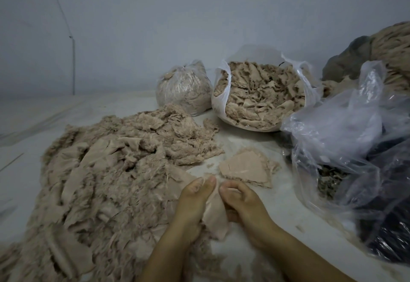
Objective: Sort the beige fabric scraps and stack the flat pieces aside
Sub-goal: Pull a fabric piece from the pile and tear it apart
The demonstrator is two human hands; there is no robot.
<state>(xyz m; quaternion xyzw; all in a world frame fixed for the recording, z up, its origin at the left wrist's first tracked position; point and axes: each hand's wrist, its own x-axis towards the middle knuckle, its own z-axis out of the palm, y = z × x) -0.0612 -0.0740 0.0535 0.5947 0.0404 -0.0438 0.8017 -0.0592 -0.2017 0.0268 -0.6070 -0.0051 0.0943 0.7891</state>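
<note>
A wide heap of beige fabric scraps (106,170), frayed and fuzzy, covers the left and middle of the pale surface. Both my hands hold one smooth beige scrap (216,217) just in front of me. My left hand (193,206) pinches its upper edge between thumb and fingers. My right hand (241,204) pinches the same edge from the right, fingers curled round the cloth. Just beyond my hands lies a small stack of flat beige pieces (246,167).
An open white plastic bag (257,97) full of beige scraps stands at the back, with a tied clear bag (184,86) of scraps to its left. Crumpled clear plastic bags (355,139) with dark contents crowd the right. A grey and beige mound (377,53) sits behind them.
</note>
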